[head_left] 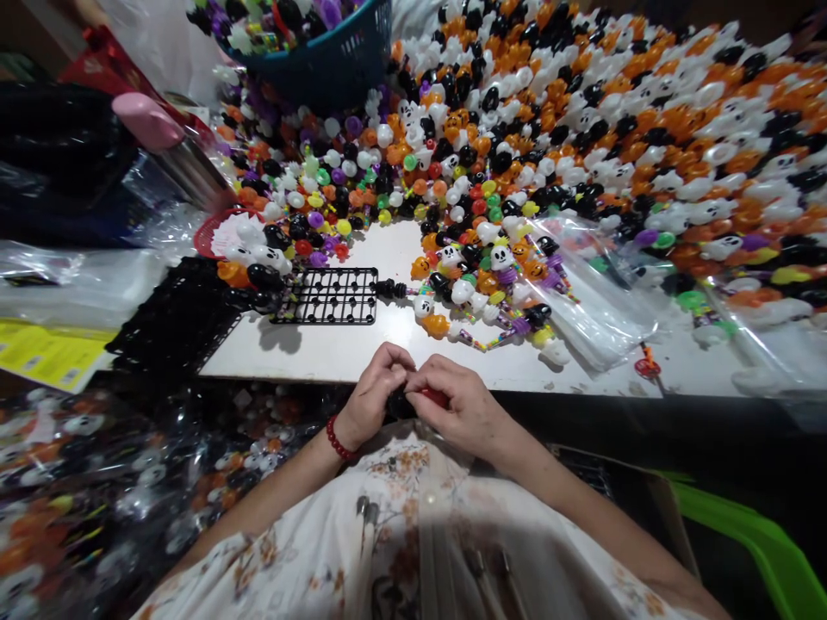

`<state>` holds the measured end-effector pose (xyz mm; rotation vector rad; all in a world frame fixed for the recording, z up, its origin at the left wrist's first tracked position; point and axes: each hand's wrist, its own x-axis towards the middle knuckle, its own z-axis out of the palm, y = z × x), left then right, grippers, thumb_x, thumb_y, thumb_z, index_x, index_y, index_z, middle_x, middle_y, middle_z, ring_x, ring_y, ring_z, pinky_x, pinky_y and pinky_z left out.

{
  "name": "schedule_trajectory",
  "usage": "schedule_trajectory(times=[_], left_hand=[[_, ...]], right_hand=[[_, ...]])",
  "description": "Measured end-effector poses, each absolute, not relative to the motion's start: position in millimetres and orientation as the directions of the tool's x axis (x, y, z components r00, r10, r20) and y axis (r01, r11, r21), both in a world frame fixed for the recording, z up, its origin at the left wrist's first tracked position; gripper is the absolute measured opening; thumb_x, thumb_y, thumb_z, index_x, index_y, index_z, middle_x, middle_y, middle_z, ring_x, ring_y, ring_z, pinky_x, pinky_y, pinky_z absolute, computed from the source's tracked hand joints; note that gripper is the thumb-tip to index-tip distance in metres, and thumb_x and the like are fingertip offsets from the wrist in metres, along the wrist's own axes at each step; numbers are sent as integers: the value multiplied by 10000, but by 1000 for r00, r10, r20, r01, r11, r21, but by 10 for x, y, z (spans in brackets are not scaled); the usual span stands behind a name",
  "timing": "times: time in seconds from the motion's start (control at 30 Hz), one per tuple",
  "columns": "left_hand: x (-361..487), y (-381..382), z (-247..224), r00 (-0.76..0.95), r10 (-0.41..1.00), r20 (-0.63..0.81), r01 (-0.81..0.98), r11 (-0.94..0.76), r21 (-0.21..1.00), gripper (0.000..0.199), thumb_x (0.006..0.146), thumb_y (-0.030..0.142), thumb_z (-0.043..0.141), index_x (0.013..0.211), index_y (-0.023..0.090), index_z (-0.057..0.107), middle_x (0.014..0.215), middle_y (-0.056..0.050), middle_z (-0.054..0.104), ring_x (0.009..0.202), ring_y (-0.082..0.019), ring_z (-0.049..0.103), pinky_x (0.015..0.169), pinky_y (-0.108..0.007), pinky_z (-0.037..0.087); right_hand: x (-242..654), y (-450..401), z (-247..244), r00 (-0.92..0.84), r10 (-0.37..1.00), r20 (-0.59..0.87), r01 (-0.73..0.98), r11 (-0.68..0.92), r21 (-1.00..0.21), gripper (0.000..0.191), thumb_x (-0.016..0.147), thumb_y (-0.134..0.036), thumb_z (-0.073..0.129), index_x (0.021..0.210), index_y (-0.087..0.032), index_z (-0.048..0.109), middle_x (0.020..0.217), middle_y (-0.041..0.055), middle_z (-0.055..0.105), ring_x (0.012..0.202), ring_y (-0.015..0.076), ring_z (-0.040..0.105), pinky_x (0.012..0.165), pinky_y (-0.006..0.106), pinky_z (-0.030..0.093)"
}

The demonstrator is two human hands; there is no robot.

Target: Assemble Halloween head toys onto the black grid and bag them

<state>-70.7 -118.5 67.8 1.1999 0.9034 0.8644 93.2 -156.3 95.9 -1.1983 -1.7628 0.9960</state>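
My left hand [375, 396] and my right hand [462, 405] meet at the near edge of the white table [336, 349]. Together they pinch a small toy, a black piece [401, 405] with a red part [434, 397] showing between the fingers. A red bead bracelet [337, 441] circles my left wrist. Just beyond the hands lies a black plastic grid tray [329, 295]. A small heap of ghost and pumpkin toys [481, 275] with striped sticks sits to the right of it.
A huge pile of orange, black and white toys [646, 120] covers the back and right. A blue basket [329, 52] stands at the back. Stacked black trays [174, 323] are left, clear plastic bags [600, 301] right, bagged toys [77, 482] lower left, a green bin [762, 542] lower right.
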Motion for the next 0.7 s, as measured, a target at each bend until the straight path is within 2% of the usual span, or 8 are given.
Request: schedule_trajectory(times=[0.13,0.2,0.3,0.37,0.43,0.53,0.63,0.7], left_hand=[[-663,-1178,659,423,895,-143,-1,159,987,222,888,411,564,907,191,575,799,8,557,680,-110,501,625,-214,427],[-635,-1169,660,396,899,-186,-43,220,975,231,908,437,538,939,208,541,742,25,562,611,-99,489,557,-198,402],[-604,-1147,653,378,897,-230,-138,300,944,279,915,496,510,935,218,505,638,42,551,512,-92,438,466,-183,342],[-600,-1126,643,361,900,-245,-174,323,930,330,905,539,512,916,210,507,637,38,544,503,-85,417,441,-174,305],[-617,-1093,637,317,911,-263,-214,339,916,369,887,571,532,902,202,514,704,26,556,524,-78,428,437,-168,292],[-690,-1000,643,222,930,-294,-258,347,902,389,854,572,594,867,186,552,796,10,575,574,-73,472,477,-173,352],[-806,-865,647,127,941,-313,-287,337,897,371,834,550,643,904,185,626,826,-6,615,709,-94,561,600,-177,451],[-888,-785,637,113,944,-309,-368,329,870,352,822,512,679,985,201,660,949,-31,658,861,-114,611,709,-184,494]], right_hand=[[923,-1514,890,-162,973,162,388,214,-896,148,845,-139,560,706,-187,582,743,-13,495,668,116,487,646,254,396],[944,-1474,845,-67,992,111,322,127,-938,49,871,-217,585,851,-190,621,807,0,550,725,128,519,690,262,425],[1001,-1426,765,-39,999,-38,150,-32,-988,315,872,-320,627,1160,-207,568,993,28,614,819,141,567,748,272,473],[1028,-1405,729,-73,995,-73,89,-66,-994,357,886,-323,608,1218,-216,531,1088,46,619,896,152,590,799,289,491],[1031,-1372,733,-89,996,-30,126,-19,-992,287,918,-311,569,1190,-220,557,1085,53,620,918,163,600,819,309,500],[1008,-1240,818,-126,983,131,297,163,-941,226,964,-307,525,1163,-238,606,1002,52,614,896,178,600,822,330,504],[985,-964,951,-209,935,285,465,352,-812,239,1001,-259,449,1174,-239,613,1034,72,597,968,188,594,887,333,490],[974,-717,1038,-279,905,320,600,425,-678,249,997,-202,423,1152,-216,617,1050,87,586,971,194,586,880,327,487]])
